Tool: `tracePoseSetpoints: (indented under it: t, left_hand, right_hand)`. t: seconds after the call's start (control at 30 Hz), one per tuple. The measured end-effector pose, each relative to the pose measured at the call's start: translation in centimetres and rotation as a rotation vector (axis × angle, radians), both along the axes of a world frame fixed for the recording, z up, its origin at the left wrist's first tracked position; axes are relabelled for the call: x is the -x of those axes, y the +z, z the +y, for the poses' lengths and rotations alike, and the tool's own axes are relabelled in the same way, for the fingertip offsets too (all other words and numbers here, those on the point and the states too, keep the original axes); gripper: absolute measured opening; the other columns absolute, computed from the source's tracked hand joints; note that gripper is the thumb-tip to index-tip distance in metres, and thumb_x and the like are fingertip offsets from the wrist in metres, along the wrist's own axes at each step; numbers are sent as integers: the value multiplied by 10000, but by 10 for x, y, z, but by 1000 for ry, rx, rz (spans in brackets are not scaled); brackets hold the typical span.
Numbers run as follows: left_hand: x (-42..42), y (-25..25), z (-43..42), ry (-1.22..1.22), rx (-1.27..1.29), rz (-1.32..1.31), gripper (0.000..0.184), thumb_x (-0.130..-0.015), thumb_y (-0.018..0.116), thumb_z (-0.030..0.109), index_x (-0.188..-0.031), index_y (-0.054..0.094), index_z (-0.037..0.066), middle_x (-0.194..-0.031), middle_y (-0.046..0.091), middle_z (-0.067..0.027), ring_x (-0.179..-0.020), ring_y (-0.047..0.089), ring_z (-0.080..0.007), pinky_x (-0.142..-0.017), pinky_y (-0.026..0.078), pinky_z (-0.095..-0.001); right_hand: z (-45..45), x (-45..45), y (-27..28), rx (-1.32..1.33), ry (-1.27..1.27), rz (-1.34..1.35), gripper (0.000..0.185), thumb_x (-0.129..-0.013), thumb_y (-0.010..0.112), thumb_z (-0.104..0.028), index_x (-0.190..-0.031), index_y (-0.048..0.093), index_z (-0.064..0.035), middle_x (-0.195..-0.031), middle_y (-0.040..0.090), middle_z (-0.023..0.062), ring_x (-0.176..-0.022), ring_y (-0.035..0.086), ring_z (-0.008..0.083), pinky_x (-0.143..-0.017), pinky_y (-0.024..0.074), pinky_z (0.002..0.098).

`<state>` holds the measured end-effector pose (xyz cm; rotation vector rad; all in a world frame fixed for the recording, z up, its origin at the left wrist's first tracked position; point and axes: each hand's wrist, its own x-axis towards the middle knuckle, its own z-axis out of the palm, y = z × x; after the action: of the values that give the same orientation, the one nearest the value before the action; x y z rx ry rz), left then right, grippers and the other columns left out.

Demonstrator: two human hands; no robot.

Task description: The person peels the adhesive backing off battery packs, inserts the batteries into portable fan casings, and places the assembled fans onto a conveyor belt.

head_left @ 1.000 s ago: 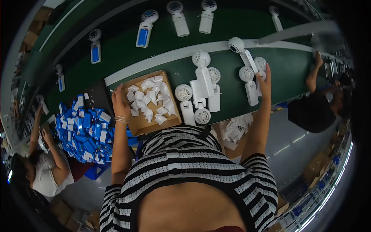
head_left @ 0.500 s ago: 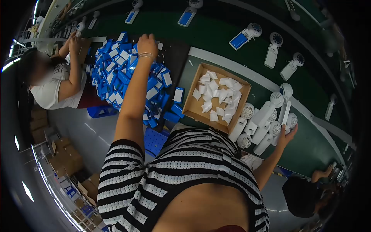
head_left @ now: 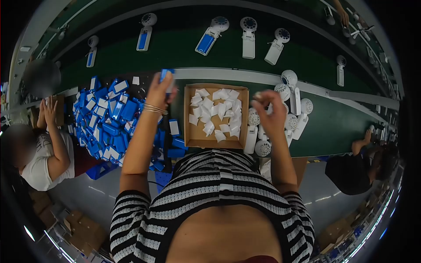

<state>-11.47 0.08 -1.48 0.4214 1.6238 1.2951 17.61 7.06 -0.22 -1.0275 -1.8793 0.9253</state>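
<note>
My left hand (head_left: 160, 93) is closed around a blue battery pack (head_left: 167, 73), held above the right side of a heap of blue battery packs (head_left: 112, 114) with white labels. My right hand (head_left: 272, 115) is raised over the white handheld fans (head_left: 299, 125), near the right edge of a cardboard tray (head_left: 188, 139). Its fingertips are pinched together, and what sits between them is too small or blurred to name. Folded white pieces (head_left: 207, 107) lie in the tray. Two loose packs, one a white-labelled battery pack (head_left: 174, 127), rest between heap and tray.
Fans, some with a blue pack in the handle such as one fan (head_left: 206, 43), lie along the green belt (head_left: 175, 48) beyond a grey rail (head_left: 210, 73). One co-worker (head_left: 50, 149) sits at the left; another (head_left: 353, 171) is at the right.
My left hand has come off the heap with a blue battery pack in it. My right hand has left the fans' far side and moved left toward the tray. The view has turned.
</note>
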Motion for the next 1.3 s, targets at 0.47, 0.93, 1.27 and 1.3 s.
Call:
tracePoseSetpoints:
  t: [0.47,0.93,1.27,1.3]
  left_hand:
    - [-93,26,-10,-495,8,-232,545,-898,258,512,-848,527,40,-641,544,-51,-544,512,-101,-477,403,-225]
    - [-87,-25,25,-92,-115,-432,549,-861,371,512,-1003,486,-5,-1046,562,-196,-973,554,-254,-846,450,-360]
    - [-30,-106,212,-345,526,955,737,-594,686,529,-1048,490,-18,-975,572,-201,-978,541,-321,-827,445,-405]
    - [-27,-105,221,-343,520,950,737,-594,686,529,-1048,490,-18,-975,572,-201,-978,541,-321,-827,445,-405]
  right_hand:
    - [6,69,11,-280,351,53,297,-646,620,60,-875,455,-31,-738,543,106,-637,519,262,-540,429,329]
    - [-6,58,-48,-353,168,16,419,-610,652,-25,-990,477,-23,-909,520,143,-872,488,318,-769,387,379]
    - [30,6,-44,-69,-55,302,292,-791,495,-67,-1073,454,-3,-1008,447,124,-906,445,202,-816,357,309]
    - [28,1,-41,25,-73,362,291,-785,495,-34,-1071,451,-2,-975,447,123,-874,448,196,-781,371,310]
